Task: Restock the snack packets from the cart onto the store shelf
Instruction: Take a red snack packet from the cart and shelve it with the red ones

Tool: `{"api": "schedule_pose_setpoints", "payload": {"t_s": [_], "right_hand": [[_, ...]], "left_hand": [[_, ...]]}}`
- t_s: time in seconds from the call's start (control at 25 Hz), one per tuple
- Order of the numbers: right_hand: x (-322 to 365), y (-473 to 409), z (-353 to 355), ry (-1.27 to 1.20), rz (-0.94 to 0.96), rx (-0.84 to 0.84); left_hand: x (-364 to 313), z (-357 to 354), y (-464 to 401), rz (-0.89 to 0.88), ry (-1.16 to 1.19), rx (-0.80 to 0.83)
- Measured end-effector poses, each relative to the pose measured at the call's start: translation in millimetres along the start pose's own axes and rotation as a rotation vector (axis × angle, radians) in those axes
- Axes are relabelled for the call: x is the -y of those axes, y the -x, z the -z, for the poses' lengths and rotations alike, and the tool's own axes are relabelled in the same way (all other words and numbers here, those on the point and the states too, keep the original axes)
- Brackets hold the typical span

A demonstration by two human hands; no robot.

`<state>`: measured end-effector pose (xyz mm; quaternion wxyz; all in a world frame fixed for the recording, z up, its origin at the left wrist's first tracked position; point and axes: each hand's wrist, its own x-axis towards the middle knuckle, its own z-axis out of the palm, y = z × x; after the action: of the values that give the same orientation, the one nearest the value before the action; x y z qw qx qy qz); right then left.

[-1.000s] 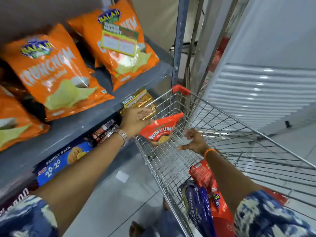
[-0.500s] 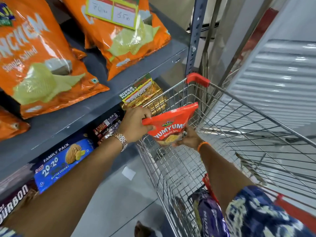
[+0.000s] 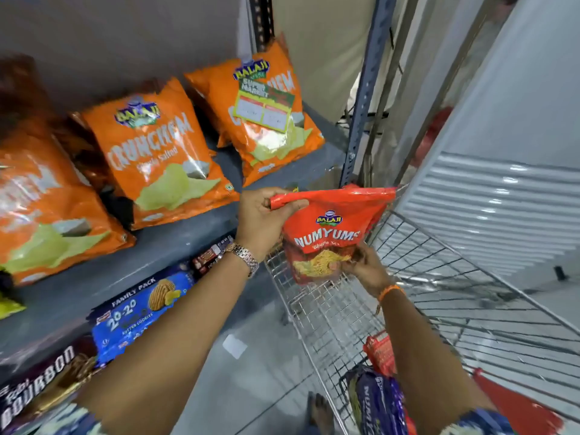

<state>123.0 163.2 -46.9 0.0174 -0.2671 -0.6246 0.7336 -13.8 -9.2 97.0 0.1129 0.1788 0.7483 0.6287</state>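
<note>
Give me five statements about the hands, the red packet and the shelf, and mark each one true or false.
1. The left hand grips the top edge of the red Numyums packet. True.
2. The right hand rests on the cart's rim. False: it holds the packet's lower end.
3. The packet already lies on the shelf. False: it is held in the air above the wire cart.
4. Orange Crunchem bags lie on the shelf. True.
5. The cart is empty. False: a purple packet and a red one lie inside.
</note>
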Motion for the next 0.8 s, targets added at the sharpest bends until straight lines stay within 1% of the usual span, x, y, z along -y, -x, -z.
{"api": "schedule_pose_setpoints", "payload": {"t_s": [0.08, 0.24, 0.32, 0.48, 0.6, 0.64, 0.8], "right_hand": [[39.7, 23.5, -4.6, 0.031, 0.065, -0.004], [119.4, 68.5, -26.0, 0.11, 0.241, 0.03], [164.6, 92.9, -49.6, 0.133, 0.337, 0.073], [255.0, 132.7, -125.0, 0.208, 0.565, 0.163], [315.3, 156.8, -199.5, 0.212, 0.735, 0.259], [334.1, 162.9, -226.4, 0.218, 0.776, 0.311], [391.0, 182.8, -327.2, 0.19, 0.843, 0.522]], "left_hand": [[-45.5, 11.2, 5.9, -0.069, 0.066, -0.01], [-146.7, 49.9, 32.0, -0.272, 0.18, 0.007], [-193.6, 79.5, 46.2, -0.369, 0.217, -0.047], [-281.0, 164.8, 68.9, -0.528, 0.346, -0.211], [-340.5, 238.6, 90.2, -0.686, 0.396, -0.305], [-357.3, 265.1, 96.9, -0.729, 0.403, -0.349], [-408.1, 361.3, 117.0, -0.84, 0.425, -0.541]]}}
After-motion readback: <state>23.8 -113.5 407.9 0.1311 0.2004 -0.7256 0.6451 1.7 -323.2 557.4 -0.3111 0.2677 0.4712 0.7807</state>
